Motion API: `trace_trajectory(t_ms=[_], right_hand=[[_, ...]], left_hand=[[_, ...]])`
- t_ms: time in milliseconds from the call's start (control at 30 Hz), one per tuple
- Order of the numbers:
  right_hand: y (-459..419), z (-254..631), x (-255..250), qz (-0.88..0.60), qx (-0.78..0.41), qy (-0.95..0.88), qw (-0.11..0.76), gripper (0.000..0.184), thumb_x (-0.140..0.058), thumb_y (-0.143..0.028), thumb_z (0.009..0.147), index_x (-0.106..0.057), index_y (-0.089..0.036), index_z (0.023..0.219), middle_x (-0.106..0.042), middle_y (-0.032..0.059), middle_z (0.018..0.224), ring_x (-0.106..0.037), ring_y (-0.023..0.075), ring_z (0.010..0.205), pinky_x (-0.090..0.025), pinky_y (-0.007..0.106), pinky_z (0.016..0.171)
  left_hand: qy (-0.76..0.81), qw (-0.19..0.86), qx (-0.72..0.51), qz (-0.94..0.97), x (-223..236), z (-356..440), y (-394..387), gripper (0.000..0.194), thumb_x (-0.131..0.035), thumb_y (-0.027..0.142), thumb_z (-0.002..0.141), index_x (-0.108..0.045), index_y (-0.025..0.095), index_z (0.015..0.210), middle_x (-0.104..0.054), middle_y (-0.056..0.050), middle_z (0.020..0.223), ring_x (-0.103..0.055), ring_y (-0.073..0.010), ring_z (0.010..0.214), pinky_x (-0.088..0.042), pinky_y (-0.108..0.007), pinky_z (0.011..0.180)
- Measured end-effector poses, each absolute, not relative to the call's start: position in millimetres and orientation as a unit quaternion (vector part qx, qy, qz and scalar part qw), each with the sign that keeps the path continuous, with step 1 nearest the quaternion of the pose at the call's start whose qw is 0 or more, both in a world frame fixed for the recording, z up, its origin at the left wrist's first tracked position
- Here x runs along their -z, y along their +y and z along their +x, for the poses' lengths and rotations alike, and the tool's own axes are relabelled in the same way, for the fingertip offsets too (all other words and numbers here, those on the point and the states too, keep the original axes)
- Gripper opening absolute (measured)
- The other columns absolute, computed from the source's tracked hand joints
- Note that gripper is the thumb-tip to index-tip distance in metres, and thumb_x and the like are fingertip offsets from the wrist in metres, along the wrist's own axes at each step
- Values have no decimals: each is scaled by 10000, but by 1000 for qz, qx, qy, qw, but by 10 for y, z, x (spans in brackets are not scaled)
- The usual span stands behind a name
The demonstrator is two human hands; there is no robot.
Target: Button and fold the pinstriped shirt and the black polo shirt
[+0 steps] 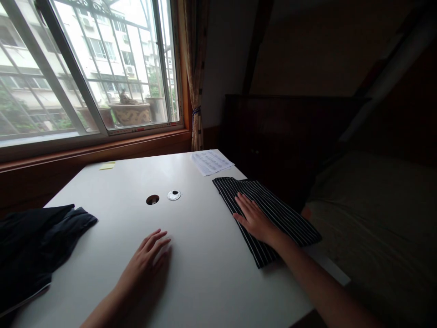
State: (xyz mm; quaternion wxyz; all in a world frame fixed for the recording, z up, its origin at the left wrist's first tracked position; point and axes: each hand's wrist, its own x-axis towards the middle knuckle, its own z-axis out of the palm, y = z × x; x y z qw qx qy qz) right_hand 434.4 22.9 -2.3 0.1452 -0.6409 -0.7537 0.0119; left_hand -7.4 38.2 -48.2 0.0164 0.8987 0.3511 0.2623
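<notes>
A folded black garment with white stripes (280,209) lies at the right side of the white table (191,255), part of it reaching the table's edge. My right hand (254,217) rests flat on the garment, fingers stretched out, gripping nothing. Over the middle of the table is my left hand (146,255), its fingers loosely extended and holding nothing. Dark clothing (37,241) lies in a loose heap at the table's left, away from both hands.
Printed sheets (211,162) lie at the far right corner, and yellow sticky notes (107,166) near the far left edge. A round hole (152,200) in the tabletop sits beside a silver ring-shaped cover (174,195). Beyond stands a barred window (112,68); a bed (375,228) is at the right.
</notes>
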Motion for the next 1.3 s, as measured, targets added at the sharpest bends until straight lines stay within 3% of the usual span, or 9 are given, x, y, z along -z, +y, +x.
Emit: trace_trajectory(t_ms=[133,300,533,800,1000,1167,1300], right_hand=[[990,4330,11,-687,-51,-716,112,797,-204,-669,1000,-163,-159,1612,-81,105,1676,-99,279,1546,-138,537,1238],[1549,4137,162,-679,-43,-730,55,774,-260,-631,997,-200,-157,1606,-110,76,1678,-79,278,1549,-101,521,1243],[1586,4023,382,-640,29,-765,61,716,-315,-583,995,-292,-178,1585,-121,63,1679,-82,273,1549,-64,502,1247],[1698,4373,307,-634,-76,-756,146,732,-175,-635,1009,-281,-198,1586,-196,72,1665,-155,236,1540,-152,484,1238],[1756,5145,389,-726,-56,-680,89,699,-229,-609,1002,-313,-210,1570,-239,56,1656,-169,232,1537,-118,492,1243],[1719,5693,410,-801,-63,-591,76,725,-220,-575,998,-366,-116,1540,-271,181,1627,-257,355,1500,-225,635,1169],[1686,5837,396,-833,-53,-546,76,731,-232,-550,998,-372,-67,1529,-313,237,1596,-300,398,1473,-247,675,1139]], left_hand=[[352,21,-251,902,475,-89,385,347,-531,292,988,-575,296,1333,-566,-60,1425,-468,-250,1388,-526,-448,1070],[343,10,-229,911,469,-84,372,351,-535,265,977,-581,275,1325,-580,-65,1415,-444,-259,1410,-517,-445,1089],[353,-4,-222,909,453,-59,367,359,-560,318,966,-591,298,1322,-595,-60,1407,-505,-268,1363,-535,-436,1064],[358,-2,-205,911,449,-72,360,367,-540,317,974,-583,305,1339,-575,-59,1432,-490,-265,1377,-518,-432,1078],[353,-8,-207,912,439,-66,360,368,-544,317,973,-583,289,1338,-586,-75,1419,-504,-273,1364,-529,-429,1064],[360,-1,-205,910,445,-70,356,376,-534,312,976,-575,303,1349,-579,-65,1428,-499,-273,1368,-531,-440,1062],[363,2,-205,909,436,-69,353,376,-538,317,975,-580,311,1349,-581,-58,1427,-498,-270,1369,-528,-436,1064]])
